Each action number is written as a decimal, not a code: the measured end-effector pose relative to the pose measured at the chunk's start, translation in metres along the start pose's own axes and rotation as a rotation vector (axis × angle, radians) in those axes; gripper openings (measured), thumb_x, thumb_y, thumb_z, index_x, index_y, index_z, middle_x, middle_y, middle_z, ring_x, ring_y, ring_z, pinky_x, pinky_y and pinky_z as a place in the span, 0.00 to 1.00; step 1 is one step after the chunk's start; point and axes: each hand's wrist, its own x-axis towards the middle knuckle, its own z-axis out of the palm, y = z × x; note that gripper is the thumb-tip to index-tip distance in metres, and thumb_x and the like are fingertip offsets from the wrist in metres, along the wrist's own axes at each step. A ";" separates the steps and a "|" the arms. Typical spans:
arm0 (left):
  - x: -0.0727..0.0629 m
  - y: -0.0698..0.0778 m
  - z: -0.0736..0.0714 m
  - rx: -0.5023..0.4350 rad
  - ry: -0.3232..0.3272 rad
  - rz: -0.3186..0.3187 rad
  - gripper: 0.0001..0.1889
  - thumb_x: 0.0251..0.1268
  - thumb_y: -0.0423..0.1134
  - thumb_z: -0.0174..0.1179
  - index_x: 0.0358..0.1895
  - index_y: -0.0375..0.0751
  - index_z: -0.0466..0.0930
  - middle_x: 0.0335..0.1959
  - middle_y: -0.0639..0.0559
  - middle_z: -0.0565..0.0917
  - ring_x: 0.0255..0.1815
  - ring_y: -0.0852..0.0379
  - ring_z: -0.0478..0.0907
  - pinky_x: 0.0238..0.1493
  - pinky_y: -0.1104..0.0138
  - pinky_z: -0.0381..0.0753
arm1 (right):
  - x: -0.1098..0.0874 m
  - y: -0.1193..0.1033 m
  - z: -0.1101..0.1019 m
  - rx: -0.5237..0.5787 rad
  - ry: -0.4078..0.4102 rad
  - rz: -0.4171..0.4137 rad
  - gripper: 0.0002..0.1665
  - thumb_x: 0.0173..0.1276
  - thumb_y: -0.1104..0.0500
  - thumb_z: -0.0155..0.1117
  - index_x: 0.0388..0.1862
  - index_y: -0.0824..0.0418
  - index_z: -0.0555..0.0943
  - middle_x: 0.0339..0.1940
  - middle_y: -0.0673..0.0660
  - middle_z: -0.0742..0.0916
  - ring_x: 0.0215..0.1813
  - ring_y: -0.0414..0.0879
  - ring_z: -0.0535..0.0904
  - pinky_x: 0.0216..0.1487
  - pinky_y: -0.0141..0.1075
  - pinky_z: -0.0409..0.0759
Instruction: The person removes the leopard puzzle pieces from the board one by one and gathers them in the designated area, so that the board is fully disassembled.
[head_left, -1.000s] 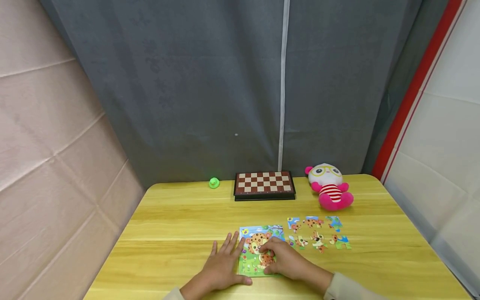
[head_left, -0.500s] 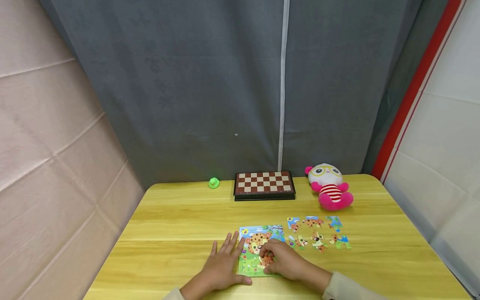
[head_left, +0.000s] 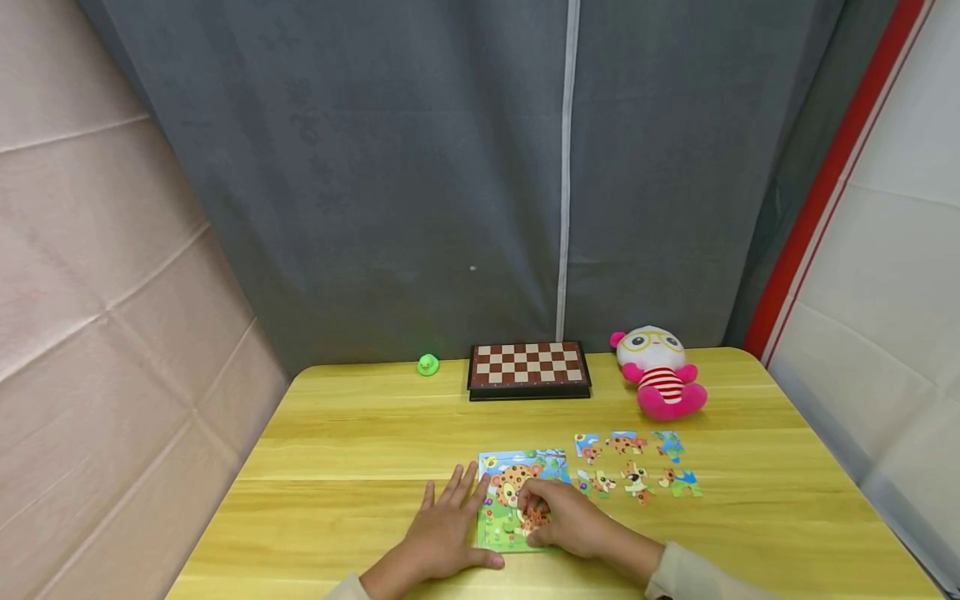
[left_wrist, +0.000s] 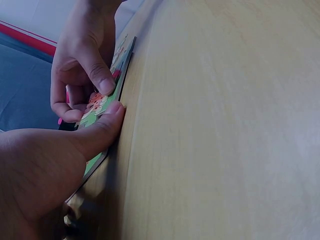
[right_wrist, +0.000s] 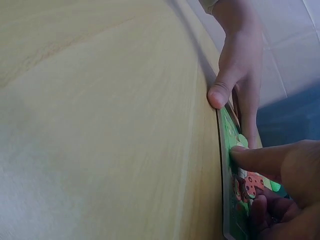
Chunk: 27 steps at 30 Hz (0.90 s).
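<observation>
A picture puzzle board [head_left: 495, 537] with a spotted leopard cub lies flat near the front of the table. My left hand [head_left: 442, 537] lies to its left with fingers spread; the fingertips reach the left edge. In the left wrist view the left thumb [left_wrist: 107, 122] sits along the board's near edge. My right hand [head_left: 576, 521] bends over the lower right of the picture. Its thumb and curled fingers pinch a puzzle piece [right_wrist: 253, 182] showing the cub's orange spotted body. That piece stands slightly proud of the board, and the fingers partly cover it.
Several loose puzzle pieces [head_left: 635, 482] lie in two rows right of the board. Farther back are a green toy duck [head_left: 428, 365], a chessboard case [head_left: 529, 367] and a pink and white plush toy [head_left: 662, 379]. A grey curtain [head_left: 375, 208] hangs behind the table.
The right fingers have curled in a little, and the pinched piece has shifted slightly within the picture. The left hand and the loose pieces stay put.
</observation>
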 end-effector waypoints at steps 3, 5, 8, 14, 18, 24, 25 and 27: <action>0.000 0.000 -0.001 -0.004 -0.003 -0.003 0.66 0.46 0.85 0.55 0.85 0.52 0.45 0.86 0.46 0.40 0.86 0.42 0.40 0.77 0.33 0.45 | 0.000 -0.001 -0.001 0.022 -0.007 -0.005 0.20 0.57 0.62 0.81 0.43 0.51 0.80 0.39 0.44 0.83 0.43 0.37 0.77 0.46 0.33 0.79; 0.000 0.001 -0.001 -0.006 -0.004 -0.004 0.66 0.46 0.85 0.55 0.85 0.52 0.46 0.86 0.46 0.40 0.86 0.42 0.40 0.77 0.33 0.45 | 0.000 -0.001 -0.001 0.036 -0.009 -0.004 0.19 0.59 0.62 0.80 0.44 0.52 0.79 0.38 0.45 0.83 0.41 0.37 0.78 0.43 0.32 0.78; 0.000 0.001 -0.002 -0.009 -0.008 -0.006 0.66 0.46 0.84 0.56 0.85 0.51 0.46 0.86 0.46 0.40 0.86 0.42 0.40 0.77 0.33 0.45 | 0.000 -0.001 -0.001 0.050 -0.009 -0.002 0.19 0.61 0.62 0.78 0.46 0.52 0.80 0.35 0.46 0.83 0.37 0.37 0.77 0.38 0.31 0.76; -0.001 0.002 -0.002 -0.012 -0.012 -0.009 0.66 0.46 0.84 0.57 0.85 0.51 0.46 0.86 0.46 0.40 0.86 0.42 0.40 0.77 0.32 0.45 | 0.000 -0.001 0.000 0.047 -0.002 0.007 0.16 0.64 0.61 0.76 0.48 0.51 0.81 0.30 0.44 0.81 0.32 0.36 0.74 0.32 0.31 0.73; -0.001 0.002 -0.002 -0.013 -0.008 -0.007 0.66 0.46 0.84 0.56 0.85 0.52 0.46 0.86 0.46 0.41 0.86 0.42 0.40 0.77 0.32 0.45 | 0.000 0.000 0.001 0.054 0.009 0.009 0.14 0.67 0.62 0.74 0.48 0.51 0.82 0.29 0.43 0.81 0.30 0.35 0.74 0.32 0.31 0.73; 0.000 0.002 -0.002 -0.015 -0.008 -0.009 0.66 0.46 0.84 0.56 0.85 0.52 0.46 0.86 0.46 0.40 0.86 0.42 0.40 0.77 0.32 0.44 | 0.000 0.002 0.002 0.096 0.027 0.018 0.12 0.68 0.62 0.72 0.48 0.51 0.83 0.29 0.44 0.82 0.29 0.36 0.74 0.30 0.31 0.73; 0.000 0.002 -0.002 -0.017 -0.010 -0.010 0.66 0.46 0.84 0.56 0.85 0.52 0.46 0.86 0.46 0.40 0.86 0.42 0.40 0.77 0.32 0.44 | 0.000 0.002 0.002 0.105 0.028 0.020 0.11 0.69 0.62 0.72 0.48 0.51 0.83 0.29 0.45 0.82 0.29 0.36 0.74 0.30 0.31 0.74; 0.000 0.002 -0.002 -0.020 -0.012 -0.011 0.66 0.45 0.84 0.56 0.85 0.52 0.46 0.86 0.46 0.40 0.86 0.42 0.40 0.77 0.32 0.44 | 0.000 0.003 0.001 0.114 0.032 0.020 0.11 0.70 0.61 0.71 0.48 0.51 0.83 0.29 0.45 0.82 0.29 0.36 0.74 0.30 0.31 0.74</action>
